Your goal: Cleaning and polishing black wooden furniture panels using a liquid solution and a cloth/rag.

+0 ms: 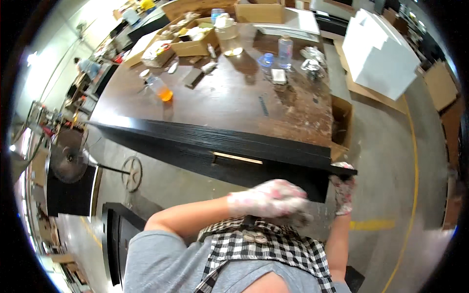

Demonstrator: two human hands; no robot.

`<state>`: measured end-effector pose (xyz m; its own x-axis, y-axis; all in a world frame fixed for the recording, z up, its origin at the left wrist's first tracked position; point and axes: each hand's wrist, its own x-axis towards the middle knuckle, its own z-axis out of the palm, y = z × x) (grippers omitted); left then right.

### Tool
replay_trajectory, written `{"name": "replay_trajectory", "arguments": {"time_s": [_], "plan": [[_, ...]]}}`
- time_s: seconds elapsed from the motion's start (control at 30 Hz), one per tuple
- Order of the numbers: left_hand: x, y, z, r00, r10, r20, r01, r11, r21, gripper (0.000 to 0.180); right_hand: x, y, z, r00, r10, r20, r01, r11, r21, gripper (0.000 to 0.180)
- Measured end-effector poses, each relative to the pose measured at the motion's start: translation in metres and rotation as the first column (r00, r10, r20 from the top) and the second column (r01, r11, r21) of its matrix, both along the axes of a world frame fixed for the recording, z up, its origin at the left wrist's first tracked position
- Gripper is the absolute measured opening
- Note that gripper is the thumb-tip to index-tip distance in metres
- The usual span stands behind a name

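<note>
long black panel [220,141] runs along near edge of brown counter [224,100], gold strip [238,157] in its front. gloved right hand [343,188] curls around panel's right end. gloved left hand [274,198] bunched near panel, blurred; cannot tell whether it holds anything. bottle of orange liquid [159,88] on counter.

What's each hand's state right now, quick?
Left hand: curled and motion-blurred; whether it holds anything cannot be told.
Right hand: closed on the right end of the black panel.
</note>
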<state>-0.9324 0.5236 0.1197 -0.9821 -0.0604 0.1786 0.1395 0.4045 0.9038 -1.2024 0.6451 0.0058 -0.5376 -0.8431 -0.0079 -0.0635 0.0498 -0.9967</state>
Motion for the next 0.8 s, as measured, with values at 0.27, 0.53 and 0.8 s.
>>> {"name": "replay_trajectory", "arguments": {"time_s": [0.27,0.53,0.8], "plan": [[0.305,-0.076,-0.045,0.682,0.725,0.096,-0.428,0.29,0.856,0.06,-0.06,0.03,-0.017,0.993,0.083,0.084,-0.085,0.996,0.028,0.027],[0.312,-0.106,-0.009,0.047,0.862,0.504,-0.827,-0.25,0.504,0.042,-0.004,0.014,0.093,0.971,0.131,0.203,-0.183,0.946,0.269,0.031],[0.32,-0.08,-0.046,0.072,0.82,0.568,-0.718,-0.353,0.6,0.023,-0.054,0.003,0.127,0.828,0.4,-0.393,-0.182,0.855,0.487,0.03]]}}
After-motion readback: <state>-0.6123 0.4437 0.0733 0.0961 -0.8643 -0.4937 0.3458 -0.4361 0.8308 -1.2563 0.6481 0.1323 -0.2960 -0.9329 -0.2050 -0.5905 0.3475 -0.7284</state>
